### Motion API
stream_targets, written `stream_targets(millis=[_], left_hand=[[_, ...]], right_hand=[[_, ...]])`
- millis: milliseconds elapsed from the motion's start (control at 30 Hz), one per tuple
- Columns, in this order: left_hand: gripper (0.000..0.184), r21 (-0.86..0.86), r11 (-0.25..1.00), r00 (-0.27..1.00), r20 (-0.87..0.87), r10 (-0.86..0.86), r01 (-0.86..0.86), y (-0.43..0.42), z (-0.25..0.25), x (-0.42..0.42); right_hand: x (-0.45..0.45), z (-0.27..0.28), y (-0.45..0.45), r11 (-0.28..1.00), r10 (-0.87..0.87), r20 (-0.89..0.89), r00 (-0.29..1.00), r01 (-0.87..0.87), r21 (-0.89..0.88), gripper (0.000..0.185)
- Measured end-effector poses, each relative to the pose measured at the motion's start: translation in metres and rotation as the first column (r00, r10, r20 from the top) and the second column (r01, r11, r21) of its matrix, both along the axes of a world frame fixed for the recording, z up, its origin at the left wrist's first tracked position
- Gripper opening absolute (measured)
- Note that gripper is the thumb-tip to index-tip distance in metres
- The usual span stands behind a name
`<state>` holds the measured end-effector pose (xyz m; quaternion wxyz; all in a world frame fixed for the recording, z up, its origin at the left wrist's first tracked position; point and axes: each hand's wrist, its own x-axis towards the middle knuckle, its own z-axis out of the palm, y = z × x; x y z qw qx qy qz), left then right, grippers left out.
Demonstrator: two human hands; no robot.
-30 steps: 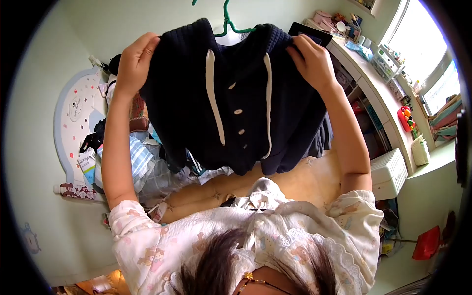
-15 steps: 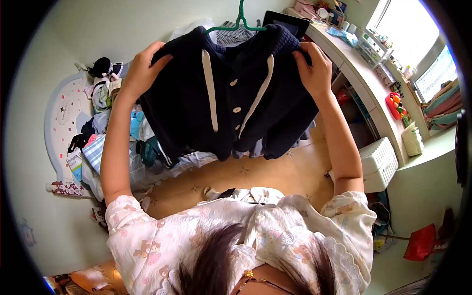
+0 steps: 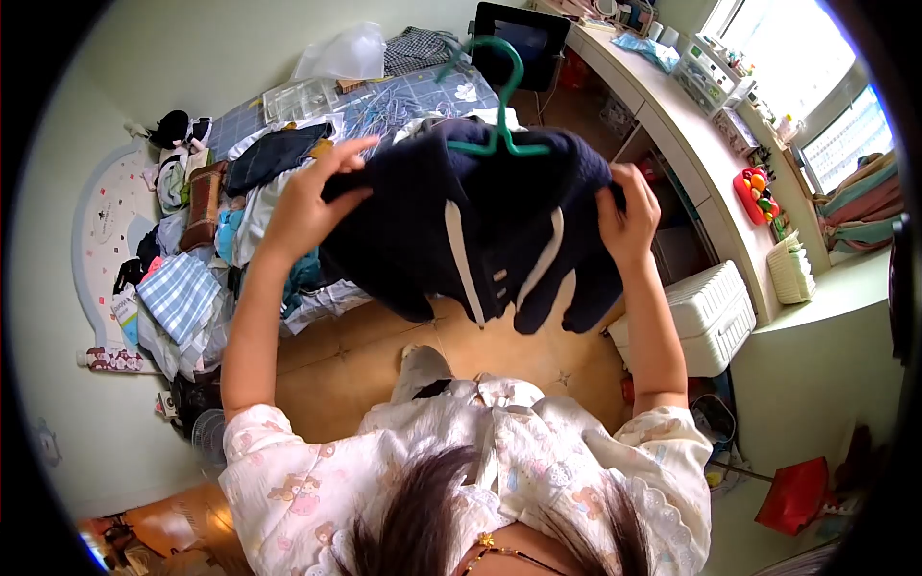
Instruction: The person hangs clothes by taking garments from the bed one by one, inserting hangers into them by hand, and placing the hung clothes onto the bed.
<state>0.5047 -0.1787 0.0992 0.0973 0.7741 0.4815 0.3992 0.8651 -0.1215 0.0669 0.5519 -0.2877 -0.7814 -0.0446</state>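
Observation:
A dark navy hooded jacket (image 3: 403,216) with pale drawstrings and buttons hangs in front of me on a green hanger (image 3: 512,96), its hook tilted. At the shoulder on the left, my left hand (image 3: 312,202) has its thumb and fingers spread apart, with dark cloth close between them. My right hand (image 3: 629,211) pinches the opposite shoulder between thumb and fingers. The lower part of the jacket hangs folded over the floor.
Beyond the jacket is a bed (image 3: 240,125) heaped with clothes, hangers (image 3: 394,110) and a brown bag (image 3: 203,206). A black chair (image 3: 523,43), long desk (image 3: 663,134) and white ribbed box (image 3: 696,317) stand to the right. A red dustpan (image 3: 795,494) is lower right.
The jacket has dropped lower and tipped, its hanger hook leaning toward me. My left hand's fingers have spread. Both hands are lower, and more of the bed shows.

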Motion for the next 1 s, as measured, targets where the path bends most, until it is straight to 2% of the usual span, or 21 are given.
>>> stream_targets(millis=[67,133,200,267,433,533,667,733,833,867,900,933,967,1000], left_hand=[[0.036,-0.217,0.968,0.99,-0.093,0.109,-0.127,-0.001,-0.009,0.004],[0.019,-0.033,0.997,0.957,-0.286,0.053,-0.065,0.004,-0.042,-0.003],[0.016,-0.032,0.999,0.957,-0.291,0.011,-0.021,0.003,-0.06,-0.002],[0.018,0.046,0.999,0.966,-0.257,0.002,0.01,0.004,-0.069,0.002],[0.023,0.029,0.999,0.983,-0.184,-0.023,0.029,0.027,-0.075,-0.001],[0.021,-0.054,0.999,0.998,-0.059,0.002,-0.005,0.061,-0.073,-0.003],[0.016,-0.013,1.0,0.995,-0.095,0.02,-0.021,0.14,-0.097,-0.017],[0.015,-0.014,0.997,0.981,-0.181,0.067,-0.071,0.193,-0.109,-0.023],[0.013,-0.048,0.977,0.965,-0.176,0.195,-0.206,0.298,-0.153,-0.042],[0.008,-0.015,0.963,0.945,-0.197,0.26,-0.268,0.337,-0.179,-0.051],[0.01,-0.014,0.944,0.902,-0.301,0.311,-0.33,0.372,-0.207,-0.061],[0.029,-0.054,0.892,0.825,-0.41,0.389,-0.448,0.398,-0.238,-0.067],[0.04,-0.132,0.821,0.74,-0.53,0.414,-0.555,0.41,-0.267,-0.064],[0.052,-0.19,0.729,0.643,-0.645,0.412,-0.658,0.42,-0.288,-0.06]], right_hand=[[0.015,-0.018,-0.002,0.998,-0.014,-0.008,1.0,0.014,-0.054,0.019],[0.028,-0.035,-0.007,0.995,-0.046,0.013,0.999,0.047,-0.092,0.021],[0.041,-0.05,-0.01,0.988,-0.023,0.032,0.999,0.028,-0.151,0.021],[0.049,-0.059,-0.013,0.966,-0.057,0.038,0.998,0.065,-0.252,0.02],[0.05,-0.059,0.013,0.921,-0.148,0.049,0.988,0.155,-0.357,0.018],[0.037,-0.043,0.062,0.919,-0.123,0.057,0.991,0.136,-0.371,0.018],[0.015,-0.056,0.166,0.896,-0.105,0.118,0.987,0.146,-0.419,0.022],[0.001,-0.078,0.24,0.859,-0.079,0.159,0.984,0.148,-0.489,0.022],[-0.04,-0.131,0.374,0.841,-0.057,0.134,0.989,0.119,-0.527,0.019],[-0.056,-0.149,0.418,0.84,-0.04,0.164,0.986,0.122,-0.529,0.02],[-0.068,-0.178,0.466,0.858,-0.025,0.28,0.96,0.164,-0.487,0.021],[-0.077,-0.22,0.507,0.852,-0.038,0.293,0.955,0.184,-0.49,0.028],[-0.083,-0.263,0.533,0.803,-0.089,0.357,0.93,0.279,-0.526,0.045],[-0.085,-0.306,0.553,0.726,-0.085,0.498,0.863,0.396,-0.563,0.063]])
